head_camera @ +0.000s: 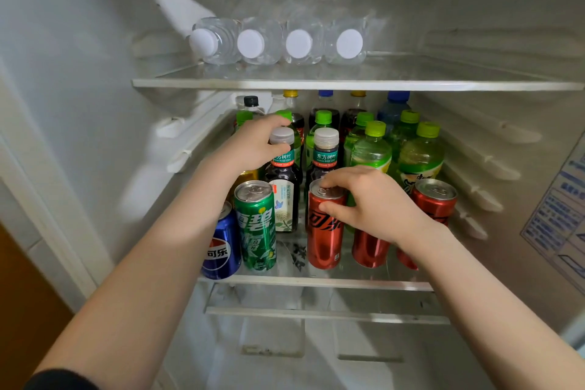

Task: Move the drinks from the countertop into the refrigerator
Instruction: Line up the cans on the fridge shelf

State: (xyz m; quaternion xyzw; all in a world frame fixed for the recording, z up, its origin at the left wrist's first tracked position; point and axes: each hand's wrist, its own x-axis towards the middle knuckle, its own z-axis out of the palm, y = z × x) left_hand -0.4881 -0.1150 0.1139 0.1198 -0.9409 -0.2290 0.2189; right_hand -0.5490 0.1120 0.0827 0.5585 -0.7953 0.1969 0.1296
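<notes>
Both my hands reach into the open refrigerator, onto its middle glass shelf [316,281]. My left hand [253,144] is closed around the neck of a dark tea bottle [284,196] with a grey cap, which stands upright on the shelf. My right hand [370,203] grips the top of a tall red cola can [324,241] at the shelf's front. A green Sprite can [255,228] and a blue Pepsi can [221,250] stand front left. A second dark tea bottle [325,152] stands behind the red can.
More red cans [435,199] stand front right. Several green-capped bottles [421,155] and darker bottles fill the back of the middle shelf. Several clear water bottles [275,43] lie on the upper shelf [348,84]. A sticker [557,225] is on the right wall. Drawers sit below.
</notes>
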